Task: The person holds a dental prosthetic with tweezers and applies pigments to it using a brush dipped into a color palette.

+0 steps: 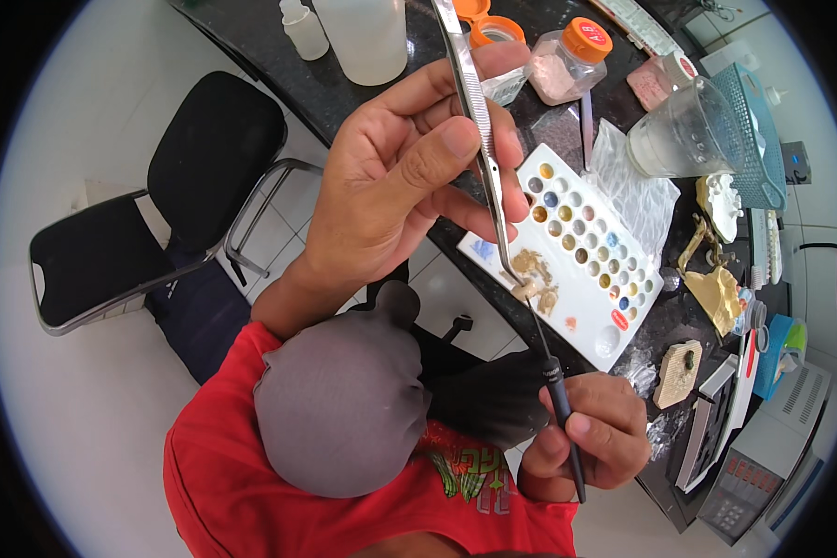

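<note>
My left hand point(381, 186) is closed around long metal tweezers point(474, 98). Their bent tip grips a small beige piece that looks like a tooth crown point(524, 290). In my right hand point(609, 432), a thin brush-like tool with a black handle point(559, 400) is pinched, its fine tip at or close to the crown; I cannot tell if they touch. Under both tips lies a white palette point(567, 290). Rows of its round wells hold coloured pastes, and brown smears point(531, 264) mark its flat part.
Beyond the palette stand a jar with an orange lid point(567, 65), a clear plastic cup point(684, 135) and a blue basket point(758, 139). Rightward are yellowish dental models point(716, 296), a beige block point(677, 374) and a boxy device point(763, 456). A black chair point(216, 139) is at left.
</note>
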Demonstrator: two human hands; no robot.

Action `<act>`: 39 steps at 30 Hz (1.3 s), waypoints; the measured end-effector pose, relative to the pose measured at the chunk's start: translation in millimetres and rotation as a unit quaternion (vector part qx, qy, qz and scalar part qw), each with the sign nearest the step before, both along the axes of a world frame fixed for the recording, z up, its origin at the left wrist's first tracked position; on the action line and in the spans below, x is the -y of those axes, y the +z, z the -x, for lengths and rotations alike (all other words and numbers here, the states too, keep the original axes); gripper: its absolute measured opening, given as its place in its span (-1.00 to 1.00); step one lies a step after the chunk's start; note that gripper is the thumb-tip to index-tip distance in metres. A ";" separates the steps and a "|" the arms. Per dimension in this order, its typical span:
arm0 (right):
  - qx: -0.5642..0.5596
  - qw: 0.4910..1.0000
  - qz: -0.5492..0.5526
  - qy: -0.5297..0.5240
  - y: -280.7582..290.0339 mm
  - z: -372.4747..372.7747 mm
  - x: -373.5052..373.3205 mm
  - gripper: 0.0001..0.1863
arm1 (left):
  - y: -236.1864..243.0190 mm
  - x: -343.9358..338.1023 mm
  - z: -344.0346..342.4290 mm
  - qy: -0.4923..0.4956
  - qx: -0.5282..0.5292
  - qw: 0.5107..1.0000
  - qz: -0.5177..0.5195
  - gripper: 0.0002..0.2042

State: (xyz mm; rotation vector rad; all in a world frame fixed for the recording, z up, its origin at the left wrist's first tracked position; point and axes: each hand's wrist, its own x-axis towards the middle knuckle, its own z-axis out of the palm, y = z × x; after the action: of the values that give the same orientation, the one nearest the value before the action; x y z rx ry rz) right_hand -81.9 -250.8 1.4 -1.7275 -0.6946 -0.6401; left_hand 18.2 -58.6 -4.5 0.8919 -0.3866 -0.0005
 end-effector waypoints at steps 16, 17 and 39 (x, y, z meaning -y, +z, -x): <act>-0.007 0.999 0.034 -0.036 -2.5 4.7 -3.3 -0.77 | 0.4 1.7 -0.2 0.006 0.000 1.000 0.001 -0.36; -0.007 0.999 0.033 -0.033 -2.5 4.8 -2.4 -0.77 | 0.6 1.3 -0.1 0.007 0.001 1.000 -0.001 -0.37; 0.003 1.000 0.014 0.010 -0.7 0.2 2.6 -0.71 | 1.6 0.9 1.6 0.024 0.000 1.000 -0.017 -0.38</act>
State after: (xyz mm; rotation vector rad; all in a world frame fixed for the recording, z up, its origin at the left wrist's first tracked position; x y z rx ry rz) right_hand -82.1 -253.3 0.6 -1.7419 -0.7278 -0.6245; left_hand 16.7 -59.5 -2.9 0.9351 -0.3667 0.0373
